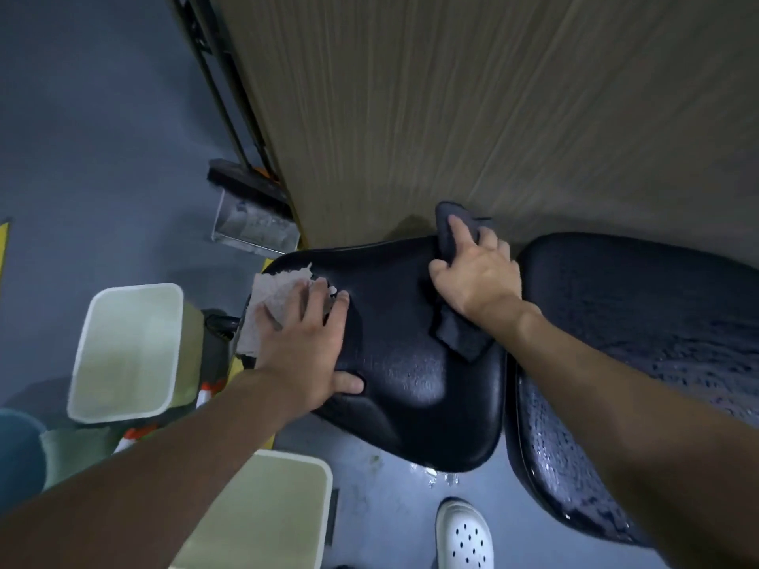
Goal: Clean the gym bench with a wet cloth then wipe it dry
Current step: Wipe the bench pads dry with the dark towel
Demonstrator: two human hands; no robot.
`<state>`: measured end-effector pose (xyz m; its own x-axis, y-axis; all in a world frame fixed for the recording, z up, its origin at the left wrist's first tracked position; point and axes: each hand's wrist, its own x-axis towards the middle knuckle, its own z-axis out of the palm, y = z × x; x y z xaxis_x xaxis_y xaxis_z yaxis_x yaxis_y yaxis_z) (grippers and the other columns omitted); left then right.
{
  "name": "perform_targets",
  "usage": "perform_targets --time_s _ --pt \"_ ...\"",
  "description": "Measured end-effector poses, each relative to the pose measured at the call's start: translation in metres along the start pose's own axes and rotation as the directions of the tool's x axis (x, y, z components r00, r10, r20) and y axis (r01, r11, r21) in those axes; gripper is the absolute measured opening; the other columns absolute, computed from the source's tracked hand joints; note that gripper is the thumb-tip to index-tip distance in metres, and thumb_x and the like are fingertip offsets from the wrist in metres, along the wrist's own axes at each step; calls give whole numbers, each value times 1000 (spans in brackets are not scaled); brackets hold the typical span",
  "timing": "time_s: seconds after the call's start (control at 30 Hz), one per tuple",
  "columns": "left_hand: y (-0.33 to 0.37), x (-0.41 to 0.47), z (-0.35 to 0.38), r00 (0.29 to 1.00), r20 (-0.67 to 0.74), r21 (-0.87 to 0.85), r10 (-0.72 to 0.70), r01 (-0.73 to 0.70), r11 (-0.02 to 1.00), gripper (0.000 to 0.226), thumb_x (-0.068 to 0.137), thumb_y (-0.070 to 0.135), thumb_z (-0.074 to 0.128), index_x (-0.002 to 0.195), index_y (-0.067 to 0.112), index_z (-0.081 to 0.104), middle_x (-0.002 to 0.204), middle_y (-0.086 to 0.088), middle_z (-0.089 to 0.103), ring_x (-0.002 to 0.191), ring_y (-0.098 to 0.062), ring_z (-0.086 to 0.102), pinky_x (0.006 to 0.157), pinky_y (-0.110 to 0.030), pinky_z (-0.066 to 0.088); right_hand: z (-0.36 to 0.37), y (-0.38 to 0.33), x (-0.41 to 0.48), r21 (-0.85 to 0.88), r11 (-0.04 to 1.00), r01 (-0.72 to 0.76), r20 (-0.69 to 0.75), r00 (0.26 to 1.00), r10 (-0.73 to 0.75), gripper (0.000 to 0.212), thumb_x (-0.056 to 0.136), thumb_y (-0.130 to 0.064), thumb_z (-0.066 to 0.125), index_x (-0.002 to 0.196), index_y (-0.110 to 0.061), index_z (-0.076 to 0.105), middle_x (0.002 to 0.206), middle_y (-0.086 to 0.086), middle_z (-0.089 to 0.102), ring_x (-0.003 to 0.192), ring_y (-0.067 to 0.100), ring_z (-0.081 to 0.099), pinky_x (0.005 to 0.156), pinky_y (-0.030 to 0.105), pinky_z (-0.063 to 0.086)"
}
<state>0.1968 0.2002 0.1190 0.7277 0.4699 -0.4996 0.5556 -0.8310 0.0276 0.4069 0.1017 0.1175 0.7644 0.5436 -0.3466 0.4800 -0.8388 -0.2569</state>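
The gym bench has two black padded parts: a seat pad in the middle and a longer back pad to the right, beaded with water drops. My left hand lies flat on the seat pad's left edge, pressing a crumpled pale paper towel against it. My right hand presses a dark cloth onto the seat pad's far right corner; the cloth's other end shows under my wrist.
A wood-grain wall stands right behind the bench. Two pale green bins sit on the grey floor at left, with a blue bucket at the far left. A dustpan leans by the wall. My white shoe is below the seat.
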Motion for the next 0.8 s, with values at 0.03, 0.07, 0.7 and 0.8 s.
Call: perform_targets --time_s 0.03,0.07,0.7,0.8 --pt "1 0 -1 1000 3 19 0 0 1000 118 75 75 58 154 21 -11 161 -8 -17 148 -33 -17 112 -68 12 4 6 -12 34 998 -44 -20 999 44 77 91 -46 44 158 -32 10 160 19 19 142 39 23 115 51 25" --pt "2 0 -2 1000 8 46 -2 1 999 118 76 76 56 154 20 -12 161 -10 -18 148 -34 -17 112 -67 12 8 11 -26 69 994 -80 -34 996 83 78 91 -44 45 158 -31 8 161 21 16 143 40 22 115 50 24" --pt "11 -17 -12 1000 -18 -279 -21 15 960 63 87 46 4 133 28 42 149 -11 30 136 -35 22 111 -50 25 142 -10 -222 -38 996 79 -466 880 -88 78 73 -33 49 150 -22 42 156 26 31 142 43 32 110 59 28" --pt "13 -18 -10 996 -37 -273 -78 65 960 72 89 52 -2 139 24 41 156 -13 26 142 -34 18 114 -53 21 170 -37 -221 -139 971 193 -412 881 -234 88 71 -29 69 152 -22 37 158 27 26 145 43 25 113 59 19"
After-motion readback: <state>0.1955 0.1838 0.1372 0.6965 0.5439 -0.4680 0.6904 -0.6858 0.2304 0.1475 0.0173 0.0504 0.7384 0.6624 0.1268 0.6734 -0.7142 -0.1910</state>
